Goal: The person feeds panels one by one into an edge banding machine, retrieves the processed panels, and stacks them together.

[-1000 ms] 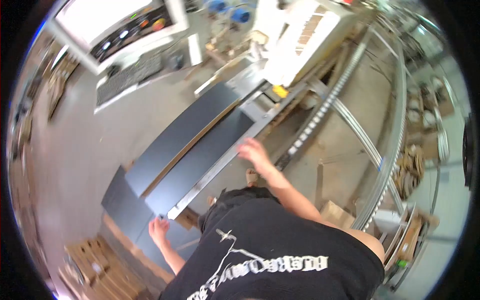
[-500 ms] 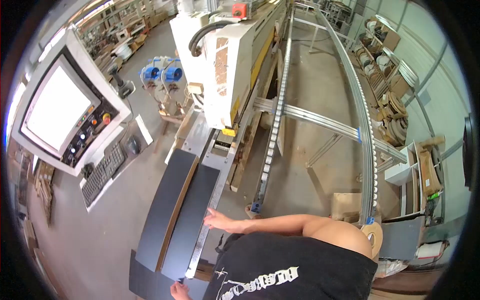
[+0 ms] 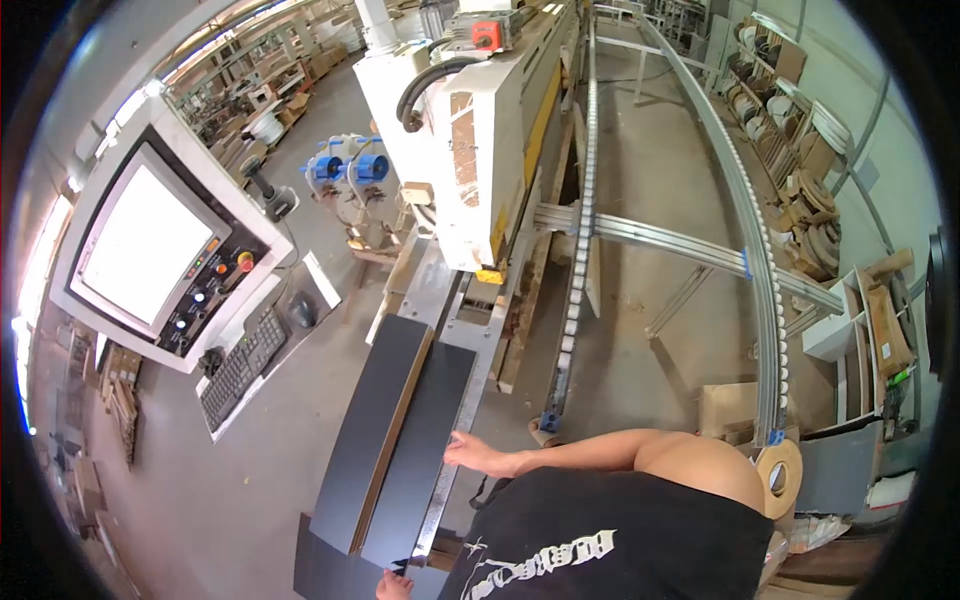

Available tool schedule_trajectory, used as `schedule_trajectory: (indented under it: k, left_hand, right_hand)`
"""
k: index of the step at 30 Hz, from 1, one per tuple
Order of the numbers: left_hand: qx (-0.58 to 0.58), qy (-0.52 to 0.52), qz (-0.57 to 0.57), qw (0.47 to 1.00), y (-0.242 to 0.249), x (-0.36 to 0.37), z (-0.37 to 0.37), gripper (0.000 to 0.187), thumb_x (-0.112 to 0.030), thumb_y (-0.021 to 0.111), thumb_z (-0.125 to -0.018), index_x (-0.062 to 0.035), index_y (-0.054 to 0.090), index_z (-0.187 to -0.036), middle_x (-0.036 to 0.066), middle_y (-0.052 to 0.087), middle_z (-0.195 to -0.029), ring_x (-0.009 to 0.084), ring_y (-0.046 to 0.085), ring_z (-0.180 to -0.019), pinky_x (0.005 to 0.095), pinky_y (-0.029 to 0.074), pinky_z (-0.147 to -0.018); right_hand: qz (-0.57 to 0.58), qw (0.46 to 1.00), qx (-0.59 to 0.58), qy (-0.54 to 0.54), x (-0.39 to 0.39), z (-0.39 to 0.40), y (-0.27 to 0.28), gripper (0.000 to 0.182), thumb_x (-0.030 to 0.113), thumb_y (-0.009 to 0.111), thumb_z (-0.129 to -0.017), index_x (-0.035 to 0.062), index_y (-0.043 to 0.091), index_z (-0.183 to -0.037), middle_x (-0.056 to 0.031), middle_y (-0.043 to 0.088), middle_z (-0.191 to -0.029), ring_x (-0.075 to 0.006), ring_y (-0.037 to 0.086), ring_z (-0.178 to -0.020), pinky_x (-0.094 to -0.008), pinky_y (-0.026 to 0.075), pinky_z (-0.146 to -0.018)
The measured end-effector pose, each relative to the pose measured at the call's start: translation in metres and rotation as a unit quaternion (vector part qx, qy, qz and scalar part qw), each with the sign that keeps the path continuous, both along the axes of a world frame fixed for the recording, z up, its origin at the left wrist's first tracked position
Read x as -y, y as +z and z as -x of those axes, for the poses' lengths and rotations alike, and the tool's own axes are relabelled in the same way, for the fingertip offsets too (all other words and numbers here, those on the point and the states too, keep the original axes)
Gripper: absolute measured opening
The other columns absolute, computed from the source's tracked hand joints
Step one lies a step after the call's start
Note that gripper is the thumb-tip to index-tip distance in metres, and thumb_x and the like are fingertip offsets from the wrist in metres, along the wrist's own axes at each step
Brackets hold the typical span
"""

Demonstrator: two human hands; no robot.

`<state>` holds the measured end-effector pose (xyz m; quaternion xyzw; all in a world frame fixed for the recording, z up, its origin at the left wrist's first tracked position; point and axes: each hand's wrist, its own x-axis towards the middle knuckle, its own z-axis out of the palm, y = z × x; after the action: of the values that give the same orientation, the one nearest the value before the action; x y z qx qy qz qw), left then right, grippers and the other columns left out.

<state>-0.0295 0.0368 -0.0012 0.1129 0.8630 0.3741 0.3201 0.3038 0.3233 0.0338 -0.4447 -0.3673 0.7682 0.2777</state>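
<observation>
Two long dark panels lie side by side on the machine's metal bed. The nearer dark panel [image 3: 425,450] is beside my body, and the farther panel [image 3: 365,430] shows a brown long edge. My right hand [image 3: 470,453] has its fingers closed at the outer long edge of the nearer panel. At that panel's near end, my left hand [image 3: 394,586] pinches the corner, where a small black pointed bit shows. Part of the left hand is cut off by the frame's bottom. Another dark board [image 3: 325,570] lies lower, beneath the panels' near ends.
A white machine [image 3: 480,180] stands beyond the panels. To the left are a control screen [image 3: 145,245], a keyboard [image 3: 243,355] and a mouse [image 3: 302,310]. A roller rail [image 3: 575,300] runs at right. A tape roll [image 3: 778,478] is beside my shoulder.
The view has shifted, so the panels and machine appear farther right. My right fingers, more spread before, are drawn together at the panel edge. My left hand stays at the panel's corner.
</observation>
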Motion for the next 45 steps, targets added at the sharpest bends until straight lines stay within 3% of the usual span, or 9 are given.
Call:
schedule_trajectory:
  k: [4, 8, 17, 20, 21, 29, 32, 36, 45]
  left_hand:
    - [0.066, 0.066, -0.081, 0.992, 0.012, -0.013, -0.015, 0.032, -0.027, 0.062, -0.092, 0.0054, 0.06, -0.092, 0.012, 0.061, -0.075, 0.0179, 0.059, -0.055, 0.0286, 0.05, -0.045]
    - [0.074, 0.055, -0.087, 0.992, 0.043, -0.038, -0.037, 0.04, -0.028, 0.064, -0.092, 0.0116, 0.061, -0.097, 0.014, 0.062, -0.076, 0.0196, 0.062, -0.058, 0.0291, 0.052, -0.047]
    - [0.158, 0.035, -0.076, 0.984, 0.067, -0.087, -0.068, 0.033, -0.024, 0.061, -0.094, 0.0084, 0.059, -0.092, 0.014, 0.063, -0.073, 0.0218, 0.066, -0.062, 0.0287, 0.055, -0.051]
    - [0.191, 0.015, -0.076, 0.979, 0.08, -0.111, -0.084, 0.031, -0.024, 0.061, -0.094, 0.0072, 0.059, -0.093, 0.014, 0.063, -0.074, 0.0227, 0.066, -0.062, 0.0299, 0.057, -0.055]
    - [0.201, -0.002, -0.08, 0.976, 0.083, -0.118, -0.088, 0.031, -0.024, 0.061, -0.094, 0.0069, 0.059, -0.093, 0.015, 0.064, -0.075, 0.0227, 0.067, -0.063, 0.0301, 0.058, -0.057]
    - [0.284, -0.099, -0.077, 0.951, 0.084, -0.179, -0.115, 0.035, -0.029, 0.06, -0.095, 0.0062, 0.059, -0.094, 0.017, 0.066, -0.08, 0.0233, 0.068, -0.073, 0.0311, 0.059, -0.063]
    - [0.315, -0.125, -0.073, 0.938, 0.091, -0.208, -0.132, 0.036, -0.03, 0.06, -0.095, 0.0056, 0.059, -0.093, 0.017, 0.066, -0.081, 0.0238, 0.069, -0.076, 0.031, 0.059, -0.066]
    - [0.342, -0.164, -0.055, 0.924, 0.092, -0.247, -0.147, 0.04, -0.033, 0.059, -0.095, 0.0069, 0.06, -0.094, 0.019, 0.067, -0.085, 0.0252, 0.07, -0.08, 0.0325, 0.059, -0.07]
    - [0.369, -0.198, -0.058, 0.906, 0.091, -0.325, -0.199, 0.042, -0.033, 0.061, -0.094, 0.009, 0.06, -0.096, 0.022, 0.067, -0.092, 0.0289, 0.07, -0.087, 0.0344, 0.059, -0.072]
  right_hand:
    - [-0.05, 0.997, 0.046, -0.035, -0.003, -0.004, 0.006, 0.054, 0.022, 0.066, -0.082, -0.0083, 0.045, -0.121, -0.0113, 0.064, -0.097, -0.0178, 0.061, -0.09, -0.0331, 0.051, -0.079]
    - [-0.042, 0.996, 0.036, -0.072, -0.014, -0.008, 0.003, 0.032, 0.02, 0.065, -0.081, -0.0016, 0.05, -0.099, -0.0091, 0.061, -0.091, -0.0161, 0.058, -0.085, -0.0327, 0.049, -0.073]
    - [-0.023, 0.988, 0.009, -0.153, -0.053, -0.032, 0.007, 0.058, 0.013, 0.064, -0.081, -0.0106, 0.045, -0.13, -0.0085, 0.06, -0.089, -0.0161, 0.059, -0.082, -0.03, 0.049, -0.074]
    - [-0.021, 0.984, 0.021, -0.175, -0.076, -0.045, -0.003, 0.045, 0.012, 0.063, -0.08, -0.0098, 0.05, -0.117, -0.0091, 0.06, -0.088, -0.0164, 0.06, -0.082, -0.0291, 0.049, -0.075]
    - [-0.033, 0.991, -0.007, -0.129, -0.088, -0.055, -0.005, 0.028, 0.011, 0.062, -0.08, -0.0051, 0.052, -0.1, -0.0088, 0.059, -0.086, -0.016, 0.059, -0.08, -0.0288, 0.048, -0.074]
    - [-0.069, 0.978, -0.065, -0.188, -0.149, -0.1, -0.016, 0.012, 0.001, 0.057, -0.079, 0.004, 0.046, -0.075, -0.0043, 0.049, -0.08, -0.0154, 0.055, -0.072, -0.0289, 0.049, -0.066]
    - [0.019, 0.976, -0.063, -0.21, -0.175, -0.124, -0.007, 0.059, 0.004, 0.055, -0.083, -0.0093, 0.035, -0.136, -0.0113, 0.057, -0.1, -0.0239, 0.061, -0.09, -0.0369, 0.053, -0.09]
    - [0.013, 0.956, -0.076, -0.283, -0.196, -0.147, 0.014, 0.062, -0.006, 0.044, -0.074, -0.0095, 0.033, -0.135, -0.0228, 0.047, -0.126, -0.0359, 0.057, -0.103, -0.0442, 0.051, -0.098]
    - [0.033, 0.924, -0.149, -0.352, -0.262, -0.208, 0.006, 0.056, -0.006, 0.042, -0.078, -0.0068, 0.032, -0.133, -0.0284, 0.042, -0.134, -0.0436, 0.055, -0.113, -0.05, 0.052, -0.097]
